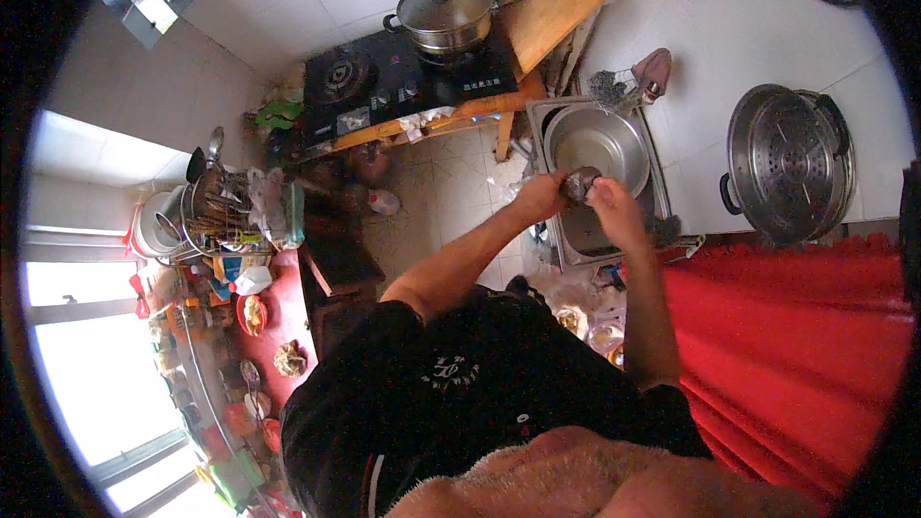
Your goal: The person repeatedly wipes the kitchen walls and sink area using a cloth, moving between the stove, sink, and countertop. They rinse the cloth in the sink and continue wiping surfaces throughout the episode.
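Observation:
My left hand (541, 196) grips a small dark rounded object (578, 184); blur leaves its exact kind unclear. On that object's right side are the fingers of my right hand (616, 210), which also hold it. Both hands are over the near part of a stainless steel sink (591, 224). Just beyond them, a round metal basin (568, 133) sits in the sink. Steel-wool scrubbers (609, 90) hang in a wire holder on the wall behind the basin.
A lidded steel pot (450, 20) stands on the black gas stove (392, 97), beside a leaning wooden board (550, 7). A steamer pan (790, 162) hangs at right above a red curtain (784, 316). Left, a pink counter (277, 313) holds a red bowl (252, 315) and clutter.

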A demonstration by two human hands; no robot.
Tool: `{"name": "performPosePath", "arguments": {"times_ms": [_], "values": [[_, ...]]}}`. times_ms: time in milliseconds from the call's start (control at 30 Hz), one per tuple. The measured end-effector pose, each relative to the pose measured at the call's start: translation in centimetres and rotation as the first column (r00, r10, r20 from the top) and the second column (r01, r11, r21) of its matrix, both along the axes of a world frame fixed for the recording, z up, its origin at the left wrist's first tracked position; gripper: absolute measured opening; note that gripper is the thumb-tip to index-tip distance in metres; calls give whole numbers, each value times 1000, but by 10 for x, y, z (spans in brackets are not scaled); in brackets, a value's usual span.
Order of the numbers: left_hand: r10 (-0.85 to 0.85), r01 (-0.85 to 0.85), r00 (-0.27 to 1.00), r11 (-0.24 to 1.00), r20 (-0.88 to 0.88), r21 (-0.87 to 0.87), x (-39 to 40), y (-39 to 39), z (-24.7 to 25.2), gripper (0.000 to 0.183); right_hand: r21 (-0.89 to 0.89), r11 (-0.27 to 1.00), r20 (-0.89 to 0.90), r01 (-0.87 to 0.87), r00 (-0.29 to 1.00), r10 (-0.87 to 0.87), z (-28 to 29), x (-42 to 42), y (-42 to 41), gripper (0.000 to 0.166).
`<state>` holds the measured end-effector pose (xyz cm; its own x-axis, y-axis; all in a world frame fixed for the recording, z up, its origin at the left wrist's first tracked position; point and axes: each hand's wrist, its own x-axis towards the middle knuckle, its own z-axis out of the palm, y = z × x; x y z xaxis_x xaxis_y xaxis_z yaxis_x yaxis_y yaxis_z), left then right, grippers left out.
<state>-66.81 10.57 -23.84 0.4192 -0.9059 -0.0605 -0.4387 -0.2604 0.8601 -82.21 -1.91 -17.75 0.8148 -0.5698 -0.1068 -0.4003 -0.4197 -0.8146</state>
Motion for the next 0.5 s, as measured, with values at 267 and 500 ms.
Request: {"name": "performPosePath", "arguments": {"times_ms": [267, 500], "values": [[64, -43, 974, 994, 218, -101, -29, -8, -1, 39, 588, 782, 26, 207, 961, -275, -12, -4, 18, 70], [-42, 94, 979, 963, 201, -254, -58, -30, 18, 40, 595, 736, 172, 324, 843, -510, -59, -4, -16, 51]]}}
